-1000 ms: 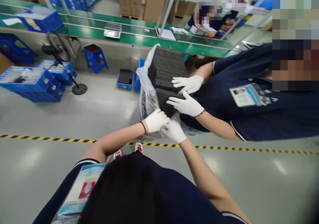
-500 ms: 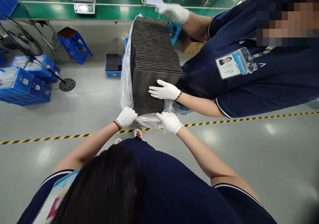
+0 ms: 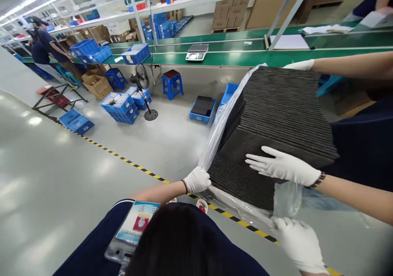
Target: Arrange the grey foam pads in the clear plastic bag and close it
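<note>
A big stack of black foam sheets (image 3: 285,108) stands inside a clear plastic bag (image 3: 219,124). My left hand (image 3: 198,180), in a white glove, is closed on the bag's edge at the stack's near left corner. Gripping the same edge farther right is my gloved right hand (image 3: 299,241). The plastic is drawn out between my two hands along the near side. A co-worker's gloved hand (image 3: 281,165) lies flat with fingers spread on the front face of the sheets. The co-worker's other gloved hand (image 3: 299,65) is at the far side, partly hidden by the stack.
Behind the stack runs a green workbench (image 3: 227,58) with a weighing scale (image 3: 197,53). On the floor stand a blue stool (image 3: 172,86), a fan (image 3: 143,81), blue crates (image 3: 119,106) and a blue bin (image 3: 202,109) holding black sheets. Yellow-black tape (image 3: 123,158) crosses the floor.
The view has swung left and up, showing more of the workshop. Both my hands still grip the bag edge. The co-worker's far hand has come down against the stack's far side.
</note>
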Tool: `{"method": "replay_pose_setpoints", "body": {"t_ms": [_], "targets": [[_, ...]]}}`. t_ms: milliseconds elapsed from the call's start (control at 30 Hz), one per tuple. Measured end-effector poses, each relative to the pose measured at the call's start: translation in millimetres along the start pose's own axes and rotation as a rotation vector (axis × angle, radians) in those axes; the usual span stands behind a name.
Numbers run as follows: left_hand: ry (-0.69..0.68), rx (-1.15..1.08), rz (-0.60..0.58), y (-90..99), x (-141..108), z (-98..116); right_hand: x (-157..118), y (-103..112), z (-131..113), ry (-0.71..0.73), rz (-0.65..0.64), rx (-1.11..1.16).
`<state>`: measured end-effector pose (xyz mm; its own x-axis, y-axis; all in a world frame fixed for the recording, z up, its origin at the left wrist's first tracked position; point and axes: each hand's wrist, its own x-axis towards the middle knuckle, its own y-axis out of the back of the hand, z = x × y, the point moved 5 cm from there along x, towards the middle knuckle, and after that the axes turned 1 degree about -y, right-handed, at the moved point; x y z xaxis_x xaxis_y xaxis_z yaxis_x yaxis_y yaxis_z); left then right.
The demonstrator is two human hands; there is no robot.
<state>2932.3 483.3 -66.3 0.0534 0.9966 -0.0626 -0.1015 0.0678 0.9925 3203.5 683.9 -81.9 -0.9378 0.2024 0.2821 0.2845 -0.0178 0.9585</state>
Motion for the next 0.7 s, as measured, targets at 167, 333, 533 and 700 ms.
{"method": "replay_pose_setpoints", "body": {"t_ms": [167, 333, 533, 700], "targets": [[0.208, -0.136, -0.145, -13.1, -25, -11, -13, -17, -32, -0.148, -0.025, 0.009], [0.182, -0.297, -0.231, -55.5, -45, -15, -35, -66, -60, -0.457, -0.252, 0.238], [0.322, -0.353, -0.235, -77.9, -46, -29, -54, -62, -66, -0.784, -0.008, 0.262], [0.622, -0.492, 0.076, -30.9, -38, -15, 18, -32, -104, -0.492, -0.078, 0.260]]}}
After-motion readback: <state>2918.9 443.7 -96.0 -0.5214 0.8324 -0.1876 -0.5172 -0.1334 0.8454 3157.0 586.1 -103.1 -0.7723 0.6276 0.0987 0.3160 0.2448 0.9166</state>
